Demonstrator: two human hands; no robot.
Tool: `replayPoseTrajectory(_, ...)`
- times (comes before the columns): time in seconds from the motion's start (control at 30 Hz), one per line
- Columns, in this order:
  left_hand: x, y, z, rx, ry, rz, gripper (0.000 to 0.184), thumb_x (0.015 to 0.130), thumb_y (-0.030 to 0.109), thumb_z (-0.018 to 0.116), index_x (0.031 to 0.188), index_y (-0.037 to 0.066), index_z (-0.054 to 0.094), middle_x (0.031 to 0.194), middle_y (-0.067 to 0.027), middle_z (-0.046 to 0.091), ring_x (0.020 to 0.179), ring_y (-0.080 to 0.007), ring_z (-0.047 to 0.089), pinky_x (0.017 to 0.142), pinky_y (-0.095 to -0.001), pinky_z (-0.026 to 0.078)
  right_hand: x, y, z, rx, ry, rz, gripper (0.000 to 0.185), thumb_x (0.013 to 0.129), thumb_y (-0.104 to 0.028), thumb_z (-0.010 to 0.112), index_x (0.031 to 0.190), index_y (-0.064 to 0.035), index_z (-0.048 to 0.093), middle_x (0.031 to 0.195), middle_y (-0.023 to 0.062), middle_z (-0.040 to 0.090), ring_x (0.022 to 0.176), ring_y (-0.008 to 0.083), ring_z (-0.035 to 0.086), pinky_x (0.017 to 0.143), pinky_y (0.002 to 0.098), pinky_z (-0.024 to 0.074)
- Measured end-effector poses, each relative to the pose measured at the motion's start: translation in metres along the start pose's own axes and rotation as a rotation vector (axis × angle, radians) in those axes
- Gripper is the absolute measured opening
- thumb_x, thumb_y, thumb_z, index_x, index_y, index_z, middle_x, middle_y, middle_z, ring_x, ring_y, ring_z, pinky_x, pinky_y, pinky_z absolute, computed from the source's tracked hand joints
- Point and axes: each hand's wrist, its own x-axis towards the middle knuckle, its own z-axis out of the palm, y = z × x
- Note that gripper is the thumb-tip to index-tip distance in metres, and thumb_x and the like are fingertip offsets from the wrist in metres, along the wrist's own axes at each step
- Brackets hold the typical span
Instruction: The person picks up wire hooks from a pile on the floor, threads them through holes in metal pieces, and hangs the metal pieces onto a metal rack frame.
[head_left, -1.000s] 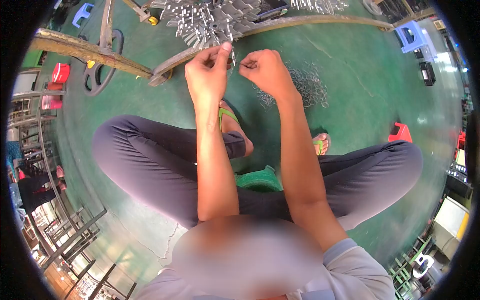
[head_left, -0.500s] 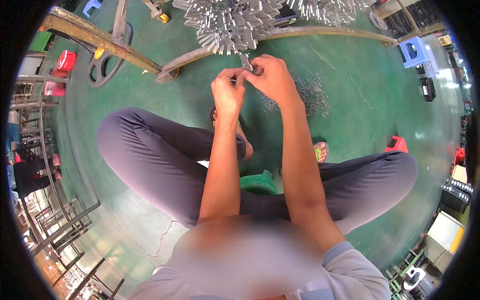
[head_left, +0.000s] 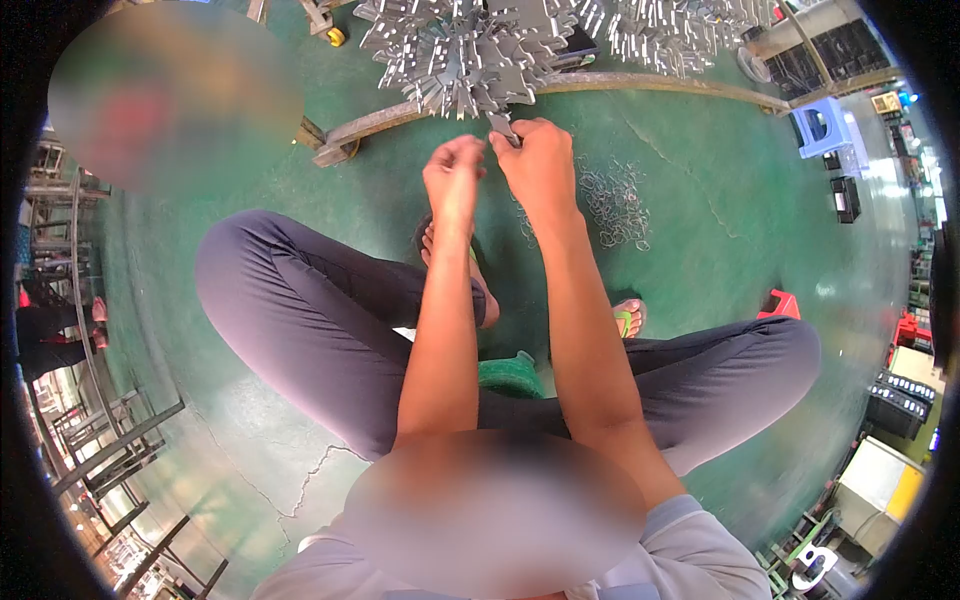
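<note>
A cluster of metal parts (head_left: 460,55) sits ahead of the left hand (head_left: 455,178) and right hand (head_left: 540,168), with a second cluster (head_left: 665,35) to its right. Wire rings (head_left: 617,205) lie on the floor (head_left: 715,280), mostly right of the right hand; a stool (head_left: 843,122) stands farther right.

The clustered flat parts (head_left: 455,65) look like shiny metal, the loose rings (head_left: 615,205) bright metal wire, the trousers (head_left: 310,300) matt cloth, the floor (head_left: 715,190) glossy

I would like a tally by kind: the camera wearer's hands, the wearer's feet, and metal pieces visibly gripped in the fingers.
Hands: 2 (left hand, right hand)
Feet: 2 (left foot, right foot)
Gripped metal piece: 1
Total: 5
</note>
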Motion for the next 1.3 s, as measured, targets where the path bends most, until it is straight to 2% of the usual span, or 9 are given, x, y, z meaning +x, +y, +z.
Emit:
replayPoseTrajectory(0.03,0.009,0.001,0.001,-0.263,0.04,-0.136,0.039,0.094,0.014,0.069,0.127,-0.005,0.063,0.107,-0.0113,0.069,0.084,-0.0186,0.067,0.071,-0.0322,0.056,0.002,-0.001,0.0,-0.001,-0.002,0.011,0.03,0.083,-0.018,0.08,0.075,0.0075,0.065,0.077,0.0263,0.065,0.068,0.0428,0.063,0.065,0.0486,0.0479)
replayPoseTrajectory(0.07,0.022,-0.001,-0.004,-0.248,-0.024,-0.128,0.047,0.099,0.019,0.061,0.138,-0.004,0.049,0.124,-0.0161,0.064,0.11,-0.0282,0.065,0.084,-0.0396,0.057,0.003,-0.002,0.0,-0.008,0.001,-0.002,0.031,0.083,-0.018,0.08,0.074,0.0075,0.064,0.077,0.0268,0.065,0.068,0.0432,0.063,0.065,0.0487,0.0478)
replayPoseTrajectory(0.53,0.059,-0.009,-0.006,-0.336,-0.026,-0.339,0.032,0.097,0.024,0.074,0.114,-0.002,0.066,0.102,-0.0135,0.074,0.089,-0.023,0.074,0.076,-0.0313,0.061,0.01,-0.004,0.005,-0.037,0.018,-0.032,0.029,0.082,-0.016,0.082,0.072,0.0066,0.067,0.065,0.0221,0.065,0.057,0.0374,0.065,0.056,0.0436,0.0478)
replayPoseTrajectory(0.63,0.05,-0.007,-0.001,-0.408,-0.042,-0.392,0.029,0.096,0.02,0.073,0.113,-0.002,0.067,0.102,-0.0136,0.073,0.089,-0.0244,0.074,0.075,-0.0318,0.062,0.007,-0.001,0.0,0.019,-0.028,0.047,0.023,0.083,-0.013,0.078,0.076,0.0069,0.069,0.075,0.025,0.069,0.074,0.0441,0.069,0.065,0.0465,0.053)
replayPoseTrajectory(0.73,0.046,-0.008,0.002,-0.391,-0.06,-0.397,0.028,0.095,0.017,0.073,0.111,-0.005,0.068,0.102,-0.0155,0.072,0.088,-0.0255,0.074,0.076,-0.0336,0.063,0.003,-0.002,-0.01,0.061,-0.044,0.085,0.026,0.085,-0.015,0.082,0.075,0.0055,0.071,0.066,0.0173,0.071,0.057,0.0234,0.073,0.054,0.0354,0.0521)
replayPoseTrajectory(0.93,0.043,-0.013,0.012,-0.383,-0.109,-0.391,0.029,0.095,0.015,0.073,0.113,-0.008,0.067,0.104,-0.018,0.071,0.09,-0.0254,0.074,0.078,-0.0335,0.064,-0.008,-0.006,-0.017,-0.125,-0.025,-0.008,0.025,0.085,-0.014,0.08,0.076,0.0072,0.069,0.066,0.0194,0.069,0.057,0.0269,0.072,0.055,0.0381,0.052)
replayPoseTrajectory(1.07,0.039,-0.019,0.011,-0.39,-0.118,-0.387,0.026,0.097,0.014,0.07,0.112,-0.007,0.068,0.106,-0.0169,0.071,0.091,-0.025,0.073,0.078,-0.0327,0.063,-0.016,-0.018,-0.021,-0.128,-0.043,-0.048,0.022,0.081,-0.012,0.077,0.075,0.0066,0.066,0.08,0.028,0.066,0.077,0.0484,0.066,0.068,0.0507,0.0516)
replayPoseTrajectory(1.2,0.037,-0.022,0.015,-0.267,-0.103,-0.367,0.024,0.102,0.009,0.055,0.115,-0.005,0.069,0.107,-0.0149,0.072,0.091,-0.0258,0.074,0.08,-0.0325,0.063,-0.027,-0.021,-0.022,-0.122,-0.047,-0.047,0.021,0.082,-0.012,0.076,0.076,0.0055,0.065,0.08,0.0271,0.065,0.077,0.0486,0.065,0.069,0.052,0.0511)
replayPoseTrajectory(1.3,0.044,-0.039,0.012,-0.399,-0.115,-0.352,0.023,0.101,0.012,0.064,0.115,-0.006,0.068,0.105,-0.0156,0.072,0.091,-0.0272,0.075,0.079,-0.0323,0.063,-0.037,-0.022,-0.021,-0.066,0.019,-0.105,0.025,0.081,-0.015,0.079,0.076,0.0044,0.065,0.073,0.0237,0.063,0.064,0.0431,0.063,0.058,0.0486,0.0472)
